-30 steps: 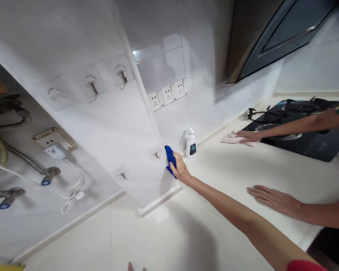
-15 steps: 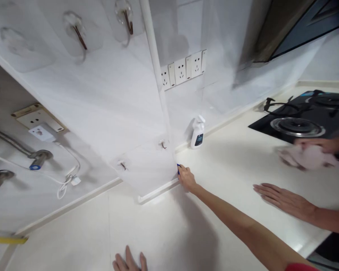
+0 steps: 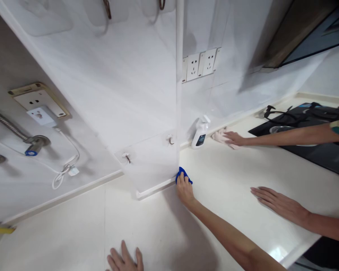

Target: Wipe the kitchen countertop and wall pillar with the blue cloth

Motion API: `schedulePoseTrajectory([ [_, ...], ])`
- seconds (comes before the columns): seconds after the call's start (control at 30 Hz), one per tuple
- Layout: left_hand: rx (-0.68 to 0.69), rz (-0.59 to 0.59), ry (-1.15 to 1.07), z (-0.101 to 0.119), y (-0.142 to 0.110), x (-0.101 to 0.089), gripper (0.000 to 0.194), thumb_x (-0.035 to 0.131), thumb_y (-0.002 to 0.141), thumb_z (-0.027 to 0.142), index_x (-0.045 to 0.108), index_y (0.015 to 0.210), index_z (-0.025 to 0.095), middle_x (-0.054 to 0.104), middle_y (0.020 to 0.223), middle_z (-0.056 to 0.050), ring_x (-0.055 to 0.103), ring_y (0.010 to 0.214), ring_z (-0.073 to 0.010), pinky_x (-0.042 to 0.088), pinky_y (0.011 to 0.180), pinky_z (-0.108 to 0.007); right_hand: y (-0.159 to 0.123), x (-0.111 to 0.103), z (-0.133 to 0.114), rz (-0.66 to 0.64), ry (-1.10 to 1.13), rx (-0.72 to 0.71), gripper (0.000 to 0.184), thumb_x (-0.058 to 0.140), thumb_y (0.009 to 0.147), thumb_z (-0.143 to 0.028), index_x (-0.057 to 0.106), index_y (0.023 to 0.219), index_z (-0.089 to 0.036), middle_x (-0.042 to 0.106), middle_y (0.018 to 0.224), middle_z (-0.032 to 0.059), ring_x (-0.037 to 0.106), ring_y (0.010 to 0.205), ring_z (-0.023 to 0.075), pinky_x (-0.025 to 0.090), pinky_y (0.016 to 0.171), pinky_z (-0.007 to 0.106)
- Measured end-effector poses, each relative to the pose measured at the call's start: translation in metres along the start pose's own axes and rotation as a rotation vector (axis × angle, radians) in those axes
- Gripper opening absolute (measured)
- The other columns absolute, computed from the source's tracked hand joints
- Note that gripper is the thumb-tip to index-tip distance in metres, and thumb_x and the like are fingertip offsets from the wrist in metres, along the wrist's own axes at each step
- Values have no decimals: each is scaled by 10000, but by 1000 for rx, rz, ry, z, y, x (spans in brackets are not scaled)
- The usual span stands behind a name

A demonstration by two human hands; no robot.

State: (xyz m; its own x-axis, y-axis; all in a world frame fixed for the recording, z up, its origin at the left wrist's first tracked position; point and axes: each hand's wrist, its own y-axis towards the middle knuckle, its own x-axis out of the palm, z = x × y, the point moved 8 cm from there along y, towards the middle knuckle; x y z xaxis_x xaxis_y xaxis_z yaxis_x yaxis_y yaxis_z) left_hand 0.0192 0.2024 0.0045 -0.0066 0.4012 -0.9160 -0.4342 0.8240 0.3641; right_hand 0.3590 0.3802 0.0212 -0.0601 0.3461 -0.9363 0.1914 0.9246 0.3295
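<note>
My right hand (image 3: 185, 188) grips a blue cloth (image 3: 183, 177) and presses it at the foot of the white partition wall (image 3: 147, 165), where the wall's end meets the countertop (image 3: 147, 226). Parts of the cloth stick out beyond my fingers. At the bottom of the view my left hand (image 3: 125, 259) rests with spread fingers on the pale countertop, holding nothing; its wrist is out of frame. A white spray bottle (image 3: 199, 133) with a dark label stands upright against the back wall, beyond my right hand.
Another person's hand (image 3: 235, 139) holds a pale pink cloth (image 3: 222, 135) by the back edge; that person's other hand (image 3: 282, 203) lies flat on the counter. A black gas stove (image 3: 313, 150) stands at right. Wall sockets (image 3: 200, 64), water valves (image 3: 36, 145) and a looped white cable (image 3: 63, 175) are also around.
My right hand has shifted slightly nearer along the wall's end, showing more blue cloth. The other person's cloth has moved from beside the stove to the back edge near the bottle. My view has shifted.
</note>
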Motion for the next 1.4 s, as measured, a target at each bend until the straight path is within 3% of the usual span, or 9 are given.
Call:
schedulePoseTrajectory([
  [0.1, 15, -24, 10, -2, -2, 7, 632, 344, 884, 459, 438, 1424, 143, 240, 1622, -243, 150, 1525, -384, 236, 1151, -687, -18, 1, -36, 9, 26, -121, 560, 318, 840, -8, 521, 1359, -64, 483, 1436, 258, 560, 1100, 307, 579, 793, 468],
  [0.27, 25, -74, 41, -10, -5, 18, 620, 365, 894, 443, 431, 1433, 144, 276, 1601, -261, 133, 1526, -389, 218, 1159, -682, -50, 14, -155, -53, 193, -401, 500, 408, 828, -31, 580, 1293, -96, 526, 1410, 219, 544, 1159, 304, 573, 848, 436],
  [0.37, 32, -106, 53, -12, -5, 16, 593, 367, 904, 427, 467, 1412, 138, 319, 1570, -285, 171, 1514, -406, 218, 1165, -667, -58, 18, -217, -82, 236, -510, 479, 454, 832, -65, 575, 1293, -108, 528, 1404, 218, 543, 1144, 304, 585, 773, 406],
  [0.5, 17, -176, 64, -14, -3, 15, 589, 394, 897, 418, 471, 1414, 145, 329, 1566, -284, 199, 1502, -424, 225, 1161, -669, -60, 17, -249, -111, 252, -669, 480, 414, 857, -65, 536, 1321, -95, 529, 1386, 235, 536, 1097, 312, 567, 651, 404],
  [0.67, 3, -179, 65, -16, -3, 15, 575, 411, 896, 393, 478, 1412, 147, 343, 1558, -281, 224, 1492, -433, 196, 1176, -659, -62, 8, -215, -117, 229, -845, 494, 386, 896, -57, 527, 1350, -188, 495, 1469, 120, 512, 1107, 269, 540, 775, 421],
  [0.8, 3, -166, 55, -16, -3, 17, 577, 423, 893, 400, 483, 1407, 146, 352, 1553, -281, 236, 1486, -434, 211, 1170, -658, -57, 4, -170, -118, 236, -852, 509, 396, 913, -74, 520, 1376, -248, 483, 1495, 59, 507, 1132, 249, 509, 851, 409],
  [1.2, -7, -160, 45, -15, -3, 13, 573, 385, 907, 429, 478, 1413, 177, 341, 1570, -262, 215, 1501, -412, 212, 1179, -647, -11, -9, -6, -90, 264, -467, 429, 496, 854, -139, 632, 1244, -254, 584, 1392, 28, 531, 1127, 226, 528, 878, 344],
  [1.3, -8, -144, 56, -13, -3, 11, 571, 379, 908, 421, 474, 1415, 178, 330, 1574, -265, 203, 1504, -413, 198, 1182, -650, -7, -10, 11, -75, 260, -367, 404, 499, 844, -171, 638, 1212, -263, 583, 1383, 25, 543, 1082, 230, 544, 807, 336],
  [1.4, -6, -155, 57, -12, -3, 12, 573, 401, 901, 412, 476, 1414, 169, 334, 1570, -270, 205, 1502, -418, 203, 1178, -652, -16, 0, 0, -46, 256, -297, 432, 480, 851, -202, 597, 1267, -214, 554, 1404, 78, 539, 1091, 256, 550, 833, 378],
])
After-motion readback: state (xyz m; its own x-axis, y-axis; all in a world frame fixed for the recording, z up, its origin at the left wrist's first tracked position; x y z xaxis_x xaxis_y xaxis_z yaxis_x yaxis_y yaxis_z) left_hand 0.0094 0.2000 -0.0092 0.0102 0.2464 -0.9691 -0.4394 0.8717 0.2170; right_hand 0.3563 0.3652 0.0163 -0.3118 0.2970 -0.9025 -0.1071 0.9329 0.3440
